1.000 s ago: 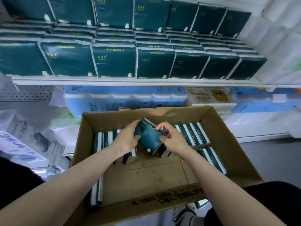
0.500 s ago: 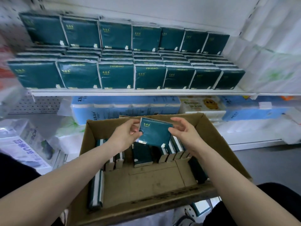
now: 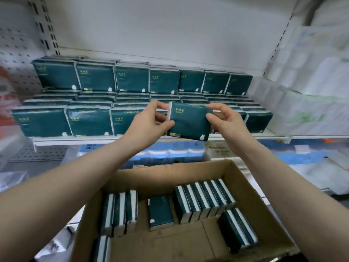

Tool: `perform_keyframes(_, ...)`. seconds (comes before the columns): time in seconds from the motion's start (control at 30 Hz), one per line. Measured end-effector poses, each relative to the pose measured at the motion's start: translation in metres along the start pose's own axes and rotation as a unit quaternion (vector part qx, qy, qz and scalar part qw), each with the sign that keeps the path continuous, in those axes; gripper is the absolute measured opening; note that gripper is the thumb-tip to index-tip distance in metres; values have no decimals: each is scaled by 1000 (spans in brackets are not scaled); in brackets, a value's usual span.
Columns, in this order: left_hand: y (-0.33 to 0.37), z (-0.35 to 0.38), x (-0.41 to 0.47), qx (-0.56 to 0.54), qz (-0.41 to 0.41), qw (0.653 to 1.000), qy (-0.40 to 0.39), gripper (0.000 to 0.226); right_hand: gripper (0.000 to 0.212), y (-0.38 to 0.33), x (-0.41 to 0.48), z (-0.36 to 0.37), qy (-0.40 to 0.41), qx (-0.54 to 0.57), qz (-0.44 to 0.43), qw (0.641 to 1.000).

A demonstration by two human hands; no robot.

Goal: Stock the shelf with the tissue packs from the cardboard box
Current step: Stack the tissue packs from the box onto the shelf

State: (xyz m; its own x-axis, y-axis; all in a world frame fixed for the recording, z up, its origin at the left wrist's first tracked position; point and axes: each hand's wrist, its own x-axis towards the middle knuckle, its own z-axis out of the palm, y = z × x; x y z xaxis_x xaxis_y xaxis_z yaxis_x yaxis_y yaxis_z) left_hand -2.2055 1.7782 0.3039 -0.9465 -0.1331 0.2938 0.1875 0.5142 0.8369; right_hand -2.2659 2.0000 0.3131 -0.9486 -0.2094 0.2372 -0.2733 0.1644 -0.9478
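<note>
A dark green tissue pack (image 3: 189, 121) is held up in front of the shelf's front row. My left hand (image 3: 149, 122) pinches its left edge and my right hand (image 3: 224, 120) grips its right edge. The white shelf (image 3: 75, 139) carries several rows of matching green packs (image 3: 90, 121), with a taller row at the back. Below, the open cardboard box (image 3: 251, 188) holds several more packs (image 3: 203, 199), most standing on edge and one lying flat (image 3: 160, 211).
Blue-wrapped paper rolls (image 3: 166, 154) lie on the lower shelf behind the box. White wrapped bundles (image 3: 309, 87) fill the shelf to the right. A pegboard panel (image 3: 13, 59) is at the left.
Both hands have lifted the pack out of the box and up to the shelf's front row. The view has tilted upward, showing more of the shelf's back wall.
</note>
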Motion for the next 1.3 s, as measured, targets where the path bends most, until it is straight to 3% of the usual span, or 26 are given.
perform_keyframes(0.23,22,0,72,-11,43,999,29,35,29,-30,66,-9,44,-75,-68,994)
perform_keyframes(0.63,8,60,165,13,30,999,25,51,32,1,174,-32,120,-219,-105,963)
perform_keyframes(1.03,-21,76,196,46,5,999,17,58,33,44,234,-3,110,-287,-137,942)
perform_keyframes(1.3,-21,79,197,52,2,999,13,70,58,48,229,-8,53,-296,-105,948)
